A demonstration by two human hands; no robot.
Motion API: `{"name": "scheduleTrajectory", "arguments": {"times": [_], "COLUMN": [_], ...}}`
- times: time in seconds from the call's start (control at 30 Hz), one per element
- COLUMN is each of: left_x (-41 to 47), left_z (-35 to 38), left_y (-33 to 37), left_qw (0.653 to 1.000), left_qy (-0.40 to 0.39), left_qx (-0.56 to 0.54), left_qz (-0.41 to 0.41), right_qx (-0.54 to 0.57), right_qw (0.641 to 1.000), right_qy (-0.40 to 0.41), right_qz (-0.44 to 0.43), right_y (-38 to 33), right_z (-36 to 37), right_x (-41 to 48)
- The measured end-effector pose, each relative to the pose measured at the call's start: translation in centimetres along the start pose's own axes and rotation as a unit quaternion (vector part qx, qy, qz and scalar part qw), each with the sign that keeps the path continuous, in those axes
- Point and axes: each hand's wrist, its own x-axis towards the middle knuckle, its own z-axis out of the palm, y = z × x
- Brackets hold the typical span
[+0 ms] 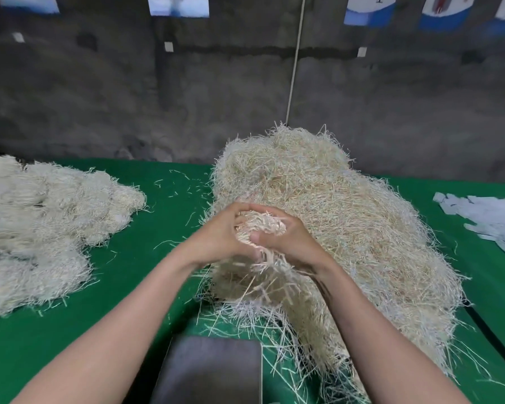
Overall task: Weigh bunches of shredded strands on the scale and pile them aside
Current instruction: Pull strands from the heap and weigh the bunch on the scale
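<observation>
A tall heap of pale shredded strands (347, 217) covers the right middle of the green table (134, 287). Just in front of it, my left hand (219, 234) and my right hand (289, 237) grip one bunch of strands (260, 225) between them, fingers curled round it from both sides. Loose ends of the bunch hang blurred below my palms. The grey scale platform (210, 371) lies at the near edge, below my forearms, with nothing on its visible top. A flatter pile of bunched strands (44, 228) lies at the left.
Light blue paper strips (487, 217) lie at the table's right edge. Stray strands litter the green cloth between the piles and around the scale. A dark rough wall stands behind the table, with a thin cord (295, 62) hanging down it.
</observation>
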Motion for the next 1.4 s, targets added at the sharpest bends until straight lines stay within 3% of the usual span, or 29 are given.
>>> {"name": "scheduleTrajectory", "arguments": {"times": [0.07,0.17,0.2,0.27,0.33,0.37,0.5,0.57,0.63,0.73,0.97,1.13,1.27,1.4], "left_x": [-1.4,-3.1,-3.6,-4.6,-5.7,-6.2,-8.2,-9.2,-10.0,-10.9,-13.5,-14.9,-15.7,-15.9], "left_z": [-1.4,-2.6,-2.5,-1.4,0.1,0.8,2.5,3.4,5.1,7.2,5.9,6.2,6.1,5.7], "left_y": [-0.1,-0.7,-1.0,-1.6,-2.7,-3.4,-7.1,-8.8,-10.2,-11.8,-14.7,-16.2,-16.9,-16.7], "left_qw": [0.995,0.951,0.952,0.968,0.949,0.944,0.923,0.918,0.920,0.933,0.967,0.979,0.979,0.966], "left_qy": [0.065,0.289,0.287,0.161,0.073,0.083,0.258,0.286,0.276,0.233,0.037,0.060,0.082,0.111], "left_qx": [-0.073,-0.078,-0.085,-0.188,-0.286,-0.297,-0.237,-0.210,-0.204,-0.181,-0.128,-0.020,-0.070,-0.157], "left_qz": [0.037,0.083,0.063,-0.036,-0.107,-0.120,-0.159,-0.178,-0.191,-0.205,-0.219,-0.192,-0.172,-0.170], "right_qx": [0.009,0.029,0.060,0.129,0.128,0.092,0.010,-0.007,-0.061,-0.144,-0.324,-0.374,-0.345,-0.309], "right_qw": [0.998,0.990,0.987,0.980,0.980,0.985,0.993,0.991,0.986,0.975,0.927,0.915,0.932,0.944], "right_qy": [0.031,0.082,0.078,0.046,0.011,0.000,-0.032,-0.079,-0.112,-0.082,-0.098,-0.109,-0.090,-0.072], "right_qz": [0.046,0.113,0.128,0.145,0.150,0.149,0.113,0.105,0.110,0.148,0.158,0.102,0.070,0.092], "right_y": [-0.3,-0.1,0.0,-0.1,-0.1,-0.1,1.6,3.1,4.8,7.2,9.5,10.3,10.5,9.8], "right_z": [0.3,1.4,2.0,3.7,5.7,6.7,8.4,8.9,10.0,11.5,11.4,12.3,13.7,13.6], "right_x": [-0.3,-0.8,-1.1,-1.9,-2.7,-3.1,-5.5,-7.1,-8.5,-9.8,-11.6,-13.0,-14.0,-14.1]}}
